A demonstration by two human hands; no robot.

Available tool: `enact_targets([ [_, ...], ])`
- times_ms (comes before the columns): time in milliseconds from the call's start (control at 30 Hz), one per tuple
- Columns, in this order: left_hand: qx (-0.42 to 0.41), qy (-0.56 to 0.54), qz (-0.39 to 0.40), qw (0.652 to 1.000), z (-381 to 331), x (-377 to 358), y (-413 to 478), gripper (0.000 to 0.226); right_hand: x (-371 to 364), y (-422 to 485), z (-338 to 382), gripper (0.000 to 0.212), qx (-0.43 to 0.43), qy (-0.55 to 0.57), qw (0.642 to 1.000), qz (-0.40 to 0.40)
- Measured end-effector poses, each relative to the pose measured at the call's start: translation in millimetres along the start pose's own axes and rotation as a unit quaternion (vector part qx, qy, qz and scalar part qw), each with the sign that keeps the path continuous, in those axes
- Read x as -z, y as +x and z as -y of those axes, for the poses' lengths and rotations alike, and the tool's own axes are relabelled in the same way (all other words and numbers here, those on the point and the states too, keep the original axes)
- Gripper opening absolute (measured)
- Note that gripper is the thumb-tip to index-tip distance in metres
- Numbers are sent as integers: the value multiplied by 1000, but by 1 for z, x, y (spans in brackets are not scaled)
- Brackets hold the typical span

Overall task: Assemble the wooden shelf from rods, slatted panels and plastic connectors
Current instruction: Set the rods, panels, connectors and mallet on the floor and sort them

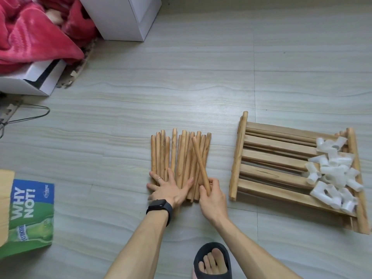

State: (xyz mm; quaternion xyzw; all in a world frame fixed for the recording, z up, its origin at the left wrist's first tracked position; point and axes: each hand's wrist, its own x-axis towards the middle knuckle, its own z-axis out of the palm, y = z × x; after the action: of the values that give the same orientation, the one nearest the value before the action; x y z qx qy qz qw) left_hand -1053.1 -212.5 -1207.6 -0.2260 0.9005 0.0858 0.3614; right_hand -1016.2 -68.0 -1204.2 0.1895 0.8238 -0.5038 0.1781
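Pale wood-grain floor (181, 87), white cabinet (120, 17)

one wide-angle view, worn on the person's head, looks forward and steeply down at the floor (201, 81). the wearer's side is 6 o'clock. the left hand (168, 188) and the right hand (212, 195), gripping a rod (198, 158), sit close to the lens just below centre. slatted panels (277, 161) lie toward 3 o'clock, a red blanket (34, 35) at 10 o'clock.
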Motion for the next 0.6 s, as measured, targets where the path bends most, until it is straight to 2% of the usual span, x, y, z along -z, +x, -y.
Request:
enact_targets([
  [167, 5, -4, 1, 1000, -3, -6, 0, 124, -1, 4, 7, 18, -35, 23, 998, -48],
  [233, 1, 1, 4, 1000, -3, -7, 0, 125, 0, 6, 10, 27, -53, 1, 997, -61],
  [367, -17, -11, 2, 1000, 6, -9, 0, 119, 1, 12, 6, 63, -33, -135, 990, 17],
  [467, -21, -23, -13, 999, 10, -12, 3, 105, 3, 19, 3, 69, -7, -164, 985, 60],
  [600, -56, -23, -66, 996, 16, -14, 10, 97, 10, 30, 2, 78, 34, -216, 962, 164],
])
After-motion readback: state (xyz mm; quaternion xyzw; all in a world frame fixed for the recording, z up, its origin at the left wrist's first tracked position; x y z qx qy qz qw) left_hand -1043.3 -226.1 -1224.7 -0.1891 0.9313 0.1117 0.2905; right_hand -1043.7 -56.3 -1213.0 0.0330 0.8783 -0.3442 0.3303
